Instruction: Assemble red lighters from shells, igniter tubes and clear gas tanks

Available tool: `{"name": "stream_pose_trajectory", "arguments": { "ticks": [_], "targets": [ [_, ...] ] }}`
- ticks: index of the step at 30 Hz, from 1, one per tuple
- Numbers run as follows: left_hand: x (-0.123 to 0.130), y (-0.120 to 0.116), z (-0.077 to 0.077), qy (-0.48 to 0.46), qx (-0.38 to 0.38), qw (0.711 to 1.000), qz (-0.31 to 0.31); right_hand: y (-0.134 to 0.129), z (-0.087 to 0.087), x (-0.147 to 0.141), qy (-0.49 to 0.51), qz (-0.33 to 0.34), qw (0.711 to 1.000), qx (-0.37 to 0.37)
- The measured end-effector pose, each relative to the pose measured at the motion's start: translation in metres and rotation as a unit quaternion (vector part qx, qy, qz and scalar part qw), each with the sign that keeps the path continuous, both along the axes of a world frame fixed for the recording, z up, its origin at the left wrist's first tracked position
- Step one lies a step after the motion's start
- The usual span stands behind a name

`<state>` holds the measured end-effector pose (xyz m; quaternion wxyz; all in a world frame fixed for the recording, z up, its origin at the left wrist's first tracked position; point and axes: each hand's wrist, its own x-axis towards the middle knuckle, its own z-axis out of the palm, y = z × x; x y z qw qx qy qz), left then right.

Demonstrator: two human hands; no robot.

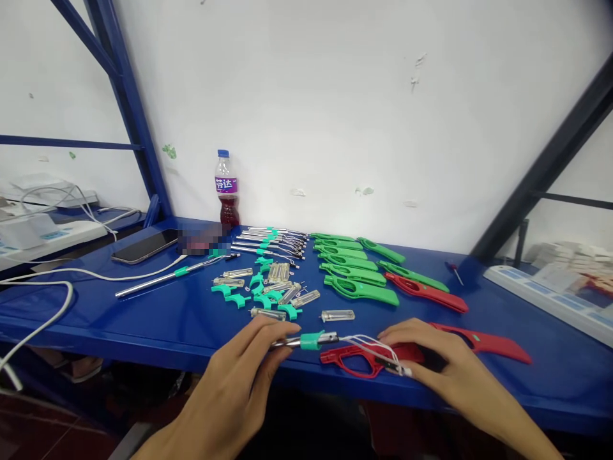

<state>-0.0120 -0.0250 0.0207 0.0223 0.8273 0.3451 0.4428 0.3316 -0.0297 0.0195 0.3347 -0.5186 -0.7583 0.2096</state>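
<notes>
My left hand [246,367] pinches a metal lighter tube [287,342] between thumb and fingers. The tube has a teal collar [312,340], and white wires [371,345] run from its right end to a small dark igniter [390,365]. My right hand [433,354] is closed around the handle end of a red lighter casing half [354,361], its thumb at the igniter's white tip. The tube lies just above the casing's front end, at the table edge. Another red casing half [500,345] lies beyond my right hand.
Green casing halves [364,292] and a red one [426,292] lie beyond. Wired tubes [268,239], clear fuel tanks [338,315] and teal triggers [237,300] are spread mid-table. A phone [146,246], white cable [119,278], bottle [226,191] and power strip [550,300] are around.
</notes>
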Motion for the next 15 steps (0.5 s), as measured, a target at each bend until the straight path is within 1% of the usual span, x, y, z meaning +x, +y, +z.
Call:
{"name": "stream_pose_trajectory", "arguments": {
  "ticks": [3,6,8,11,15],
  "targets": [
    [0.003,0.000,-0.007,0.008,-0.033,0.999,-0.011,-0.001,0.000,0.002,-0.008,-0.008,1.000,0.009],
    [0.003,0.000,-0.010,0.035,-0.064,0.997,-0.038,0.000,-0.001,0.003,-0.010,-0.002,1.000,0.012],
    [0.003,-0.001,-0.013,0.057,-0.082,0.994,-0.045,0.000,-0.001,0.002,-0.009,-0.001,1.000,0.013],
    [0.002,-0.003,-0.016,0.078,-0.093,0.992,-0.034,0.000,-0.002,0.002,-0.012,-0.006,1.000,0.013],
    [0.005,-0.007,-0.013,0.060,-0.085,0.995,-0.006,-0.001,-0.004,0.002,-0.016,-0.008,1.000,0.017]
  ]
}}
